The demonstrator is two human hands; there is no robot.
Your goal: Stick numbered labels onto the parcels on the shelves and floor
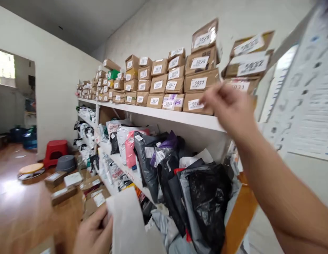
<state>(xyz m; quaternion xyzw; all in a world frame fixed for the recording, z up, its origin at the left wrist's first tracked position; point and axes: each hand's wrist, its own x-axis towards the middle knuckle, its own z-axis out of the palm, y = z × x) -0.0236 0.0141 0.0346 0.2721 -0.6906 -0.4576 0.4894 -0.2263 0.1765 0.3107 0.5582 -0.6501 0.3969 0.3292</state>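
Two hands show: the left hand [93, 233], at the bottom of the frame, grips a white parcel [129, 222]; the right hand [230, 107], raised at right of centre, is blurred, fingers loosely open, holding nothing, just before the cardboard boxes [198, 83] on the top shelf [164, 114]. Black and grey mail bags [203, 197] fill the shelf below, lower centre

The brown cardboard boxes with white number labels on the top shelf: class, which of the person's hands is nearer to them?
Right. The right hand is raised just in front of the brown cardboard boxes, touch unclear. The left hand is far below, holding a white paper strip.
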